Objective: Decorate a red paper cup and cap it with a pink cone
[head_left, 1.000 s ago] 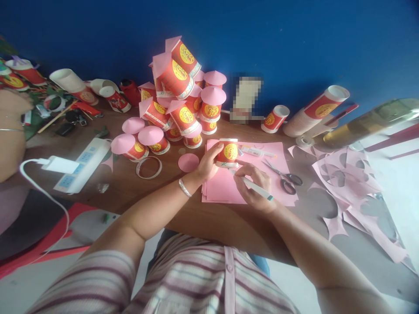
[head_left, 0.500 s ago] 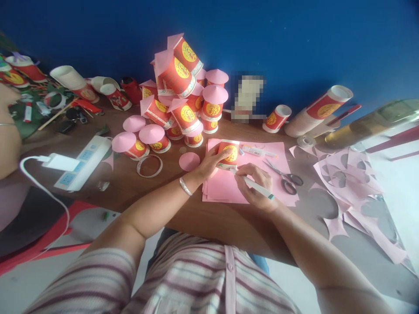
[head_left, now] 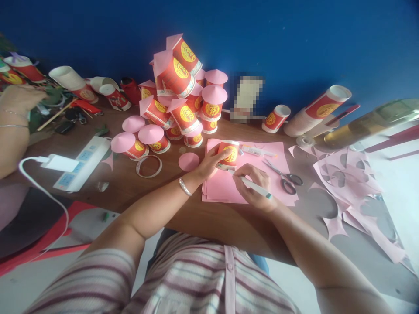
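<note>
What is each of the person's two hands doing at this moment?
Left hand: closed around a red paper cup.
Right hand: closed on a white marker, its tip near the cup.

a white charger [head_left: 63,162] sits in a power strip [head_left: 72,178] — blue wall [head_left: 294,48] behind, gold-tinted bottle [head_left: 356,124] far right.

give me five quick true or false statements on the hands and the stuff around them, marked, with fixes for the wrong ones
1. The left hand holds a red cup. True.
2. The right hand holds the scissors. False: it holds a pen; the scissors lie to the right of that hand.
3. A pink disc lies left of the pink paper. True.
4. The white ring sits on the power strip. False: it lies on the table, right of the strip.
5. Pink cones top several piled cups. True.
</note>
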The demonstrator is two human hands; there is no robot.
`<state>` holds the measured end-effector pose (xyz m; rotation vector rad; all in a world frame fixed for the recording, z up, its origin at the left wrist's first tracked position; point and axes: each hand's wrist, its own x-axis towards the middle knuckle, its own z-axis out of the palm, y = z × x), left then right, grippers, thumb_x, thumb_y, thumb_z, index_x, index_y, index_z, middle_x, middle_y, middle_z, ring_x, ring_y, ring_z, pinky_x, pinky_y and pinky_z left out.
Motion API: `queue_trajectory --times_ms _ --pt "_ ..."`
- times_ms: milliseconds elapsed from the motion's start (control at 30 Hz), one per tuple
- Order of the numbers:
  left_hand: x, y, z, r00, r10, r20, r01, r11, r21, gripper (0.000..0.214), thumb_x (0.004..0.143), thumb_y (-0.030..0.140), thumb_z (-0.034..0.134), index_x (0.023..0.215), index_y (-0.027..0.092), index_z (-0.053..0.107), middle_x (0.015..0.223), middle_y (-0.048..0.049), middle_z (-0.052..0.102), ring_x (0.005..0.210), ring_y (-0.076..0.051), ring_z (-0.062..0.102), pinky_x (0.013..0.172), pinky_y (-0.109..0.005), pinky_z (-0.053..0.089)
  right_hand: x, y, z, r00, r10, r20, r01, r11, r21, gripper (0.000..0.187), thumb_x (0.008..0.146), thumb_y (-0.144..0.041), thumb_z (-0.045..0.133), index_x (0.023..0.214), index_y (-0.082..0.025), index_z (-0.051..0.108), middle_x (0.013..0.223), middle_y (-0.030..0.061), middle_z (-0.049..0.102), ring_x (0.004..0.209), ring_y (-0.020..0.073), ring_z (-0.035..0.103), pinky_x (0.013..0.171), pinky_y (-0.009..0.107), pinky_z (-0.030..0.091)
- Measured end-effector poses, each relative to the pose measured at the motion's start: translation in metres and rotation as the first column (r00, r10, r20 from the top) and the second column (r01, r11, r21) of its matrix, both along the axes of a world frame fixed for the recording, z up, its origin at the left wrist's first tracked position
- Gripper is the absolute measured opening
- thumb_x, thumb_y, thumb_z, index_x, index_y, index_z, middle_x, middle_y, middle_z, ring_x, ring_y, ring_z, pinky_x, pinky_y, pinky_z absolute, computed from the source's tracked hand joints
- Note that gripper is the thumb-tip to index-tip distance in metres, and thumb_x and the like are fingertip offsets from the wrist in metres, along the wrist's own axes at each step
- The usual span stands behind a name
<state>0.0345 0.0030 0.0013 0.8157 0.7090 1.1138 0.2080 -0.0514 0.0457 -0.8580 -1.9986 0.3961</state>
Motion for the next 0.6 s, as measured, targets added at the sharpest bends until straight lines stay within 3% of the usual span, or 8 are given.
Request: queue_trajectory --times_ms 600 --pt "-0.0008 0.0001 0.0035 0.999 -0.026 -0.034 0.027 0.998 0.049 0.038 0.086 0.047 0.079 0.110 0.018 0.072 0.101 -0.0055 0.074 0.097 -0.021 0.069 0.085 -0.034 0.054 0.0013 0.0021 0.0001 0.999 -0.033 0.038 0.033 0.999 0.025 0.013 0.095 -0.014 0.057 0.088 -0.024 0.055 0.073 -0.0011 0.065 0.061 0.0133 0.059 0.059 0.026 0.045"
